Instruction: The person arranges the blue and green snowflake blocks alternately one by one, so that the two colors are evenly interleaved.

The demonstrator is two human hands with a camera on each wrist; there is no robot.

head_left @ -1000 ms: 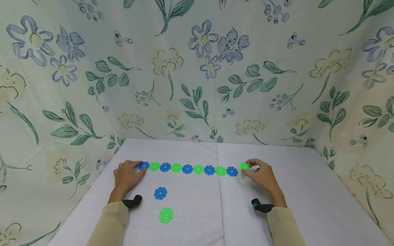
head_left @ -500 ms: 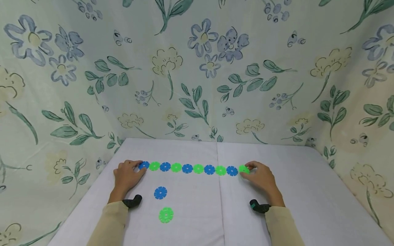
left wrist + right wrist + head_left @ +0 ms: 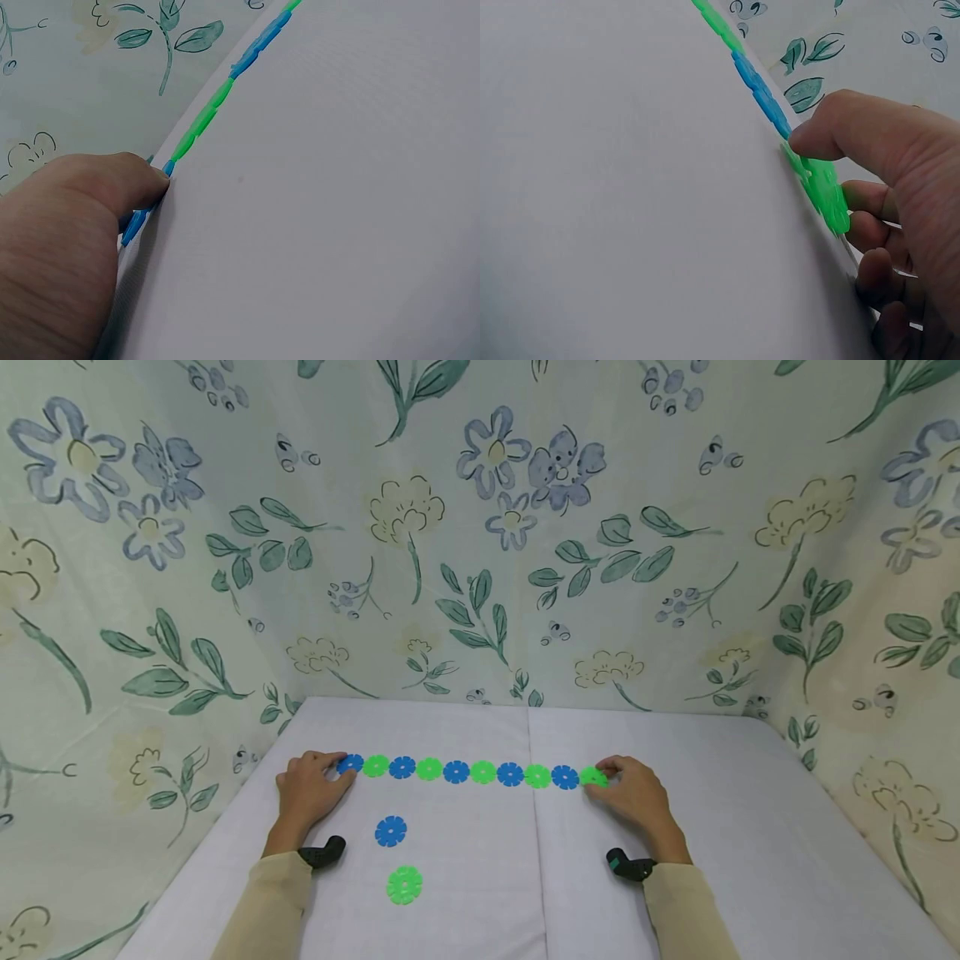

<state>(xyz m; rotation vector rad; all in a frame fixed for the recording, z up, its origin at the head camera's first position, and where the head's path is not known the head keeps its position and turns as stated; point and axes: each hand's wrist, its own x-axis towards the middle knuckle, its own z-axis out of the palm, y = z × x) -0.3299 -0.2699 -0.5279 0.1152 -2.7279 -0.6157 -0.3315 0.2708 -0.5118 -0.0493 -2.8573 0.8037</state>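
A row of alternating blue and green notched flower-shaped discs runs across the white cloth in the head view. At its left end my left hand (image 3: 306, 789) pinches a blue disc (image 3: 351, 762) between thumb and finger; in the left wrist view the thumb covers part of that blue disc (image 3: 134, 227). My right hand (image 3: 637, 795) grips the green disc (image 3: 592, 775) at the right end, beside a blue disc (image 3: 558, 777). Seen from the right wrist, this green disc (image 3: 829, 199) tilts slightly up from the cloth, thumb on its near side and fingers on the far side.
A loose blue disc (image 3: 383, 832) and a loose green disc (image 3: 397, 887) lie flat in front of the row, nearer the left forearm. White cloth (image 3: 465, 877) covers the table, with a crease running front to back. Behind hangs a floral curtain (image 3: 480, 610).
My right hand has moved slightly left and down, bringing the green disc up against the row's right-end blue disc; a gap showed between them before. The left hand stays in place.
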